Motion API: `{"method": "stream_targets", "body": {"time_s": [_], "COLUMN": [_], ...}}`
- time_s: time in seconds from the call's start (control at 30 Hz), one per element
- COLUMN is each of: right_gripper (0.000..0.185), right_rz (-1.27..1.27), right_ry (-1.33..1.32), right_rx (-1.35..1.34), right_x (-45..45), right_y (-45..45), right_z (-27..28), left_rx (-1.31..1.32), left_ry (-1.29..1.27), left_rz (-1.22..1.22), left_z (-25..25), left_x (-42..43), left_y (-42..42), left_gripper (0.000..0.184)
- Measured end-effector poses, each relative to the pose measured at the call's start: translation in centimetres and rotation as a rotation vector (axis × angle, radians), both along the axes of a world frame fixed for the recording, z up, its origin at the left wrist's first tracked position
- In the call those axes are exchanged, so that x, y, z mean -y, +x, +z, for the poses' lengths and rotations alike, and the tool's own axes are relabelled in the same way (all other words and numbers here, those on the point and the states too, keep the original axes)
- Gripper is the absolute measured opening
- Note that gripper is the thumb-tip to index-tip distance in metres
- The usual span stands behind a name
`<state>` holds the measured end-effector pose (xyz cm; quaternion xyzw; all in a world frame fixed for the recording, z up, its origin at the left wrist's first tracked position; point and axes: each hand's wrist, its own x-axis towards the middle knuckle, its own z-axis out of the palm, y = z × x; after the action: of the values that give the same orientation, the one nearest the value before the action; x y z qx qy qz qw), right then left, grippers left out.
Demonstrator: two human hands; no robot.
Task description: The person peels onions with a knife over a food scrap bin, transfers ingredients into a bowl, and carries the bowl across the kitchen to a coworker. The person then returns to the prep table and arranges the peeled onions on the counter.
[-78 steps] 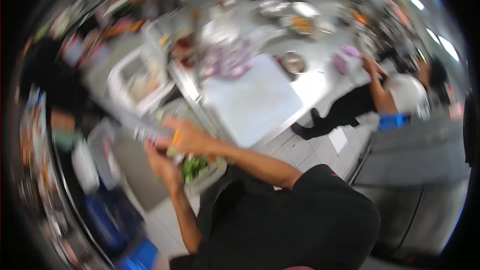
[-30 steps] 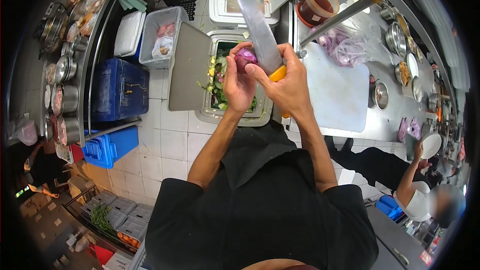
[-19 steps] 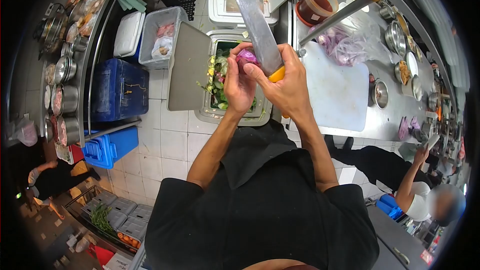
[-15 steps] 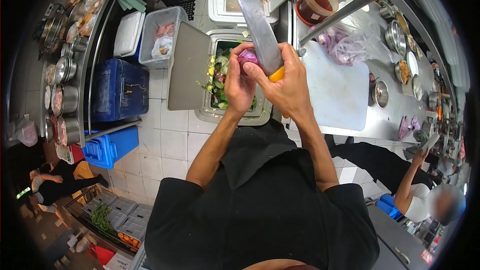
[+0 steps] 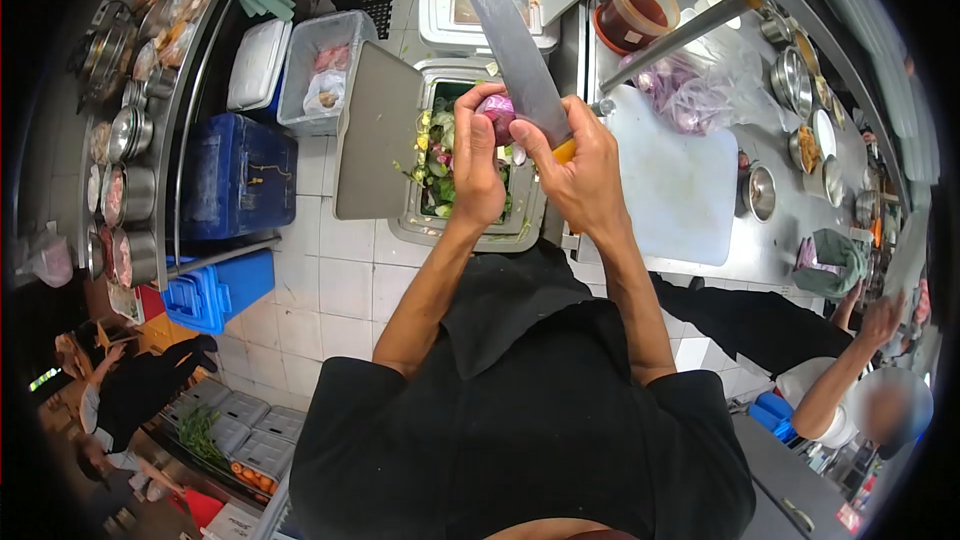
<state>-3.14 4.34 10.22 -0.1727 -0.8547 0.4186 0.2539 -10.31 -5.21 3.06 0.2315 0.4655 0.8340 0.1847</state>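
Observation:
My left hand (image 5: 479, 165) is closed around a purple-red onion (image 5: 497, 114), its fingers curled over the far side. In my right hand (image 5: 582, 175) is a large knife (image 5: 512, 45) with a wide grey blade and a yellow handle. The blade points up and away, beside the onion, and my right thumb reaches toward the onion. Whether the edge touches the onion I cannot tell. Both hands are above an open bin (image 5: 412, 225) holding green leaves and onion scraps.
On the steel counter to the right lie a white cutting board (image 5: 668, 185) and a plastic bag of purple onions (image 5: 695, 95). A brown-red tub (image 5: 633, 18) stands behind them. Left of the bin is its raised lid (image 5: 368, 140). A co-worker (image 5: 830, 390) stands at the right.
My hands have drawn slightly apart and more of the onion shows. The blade's tip has shifted a little left. The co-worker at the right has moved an arm, and a green bag now stands there.

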Motion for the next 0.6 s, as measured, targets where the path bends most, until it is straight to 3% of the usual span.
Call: {"method": "stream_targets", "body": {"time_s": [0.1,0.2,0.37,0.6], "right_gripper": [0.034,0.04,0.054,0.041], "right_rz": [0.045,0.047,0.08,0.038], "right_ry": [0.026,-0.117,-0.039,-0.094], "right_rx": [0.013,-0.009,-0.02,0.024], "right_x": [-0.2,-0.7,-1.1,-1.0], "right_y": [0.1,0.2,0.0,-0.3], "right_z": [-0.2,-0.7,-0.5,-0.7], "left_rx": [-0.105,-0.169,-0.112,-0.034], "left_ry": [-0.073,-0.095,-0.054,0.037], "left_rz": [0.063,0.078,-0.003,-0.119], "left_z": [0.1,-0.2,0.2,0.4], "left_x": [-0.3,-0.4,0.1,0.4], "left_y": [0.1,-0.4,-0.6,-1.0], "left_gripper": [0.055,0.06,0.064,0.057]}}
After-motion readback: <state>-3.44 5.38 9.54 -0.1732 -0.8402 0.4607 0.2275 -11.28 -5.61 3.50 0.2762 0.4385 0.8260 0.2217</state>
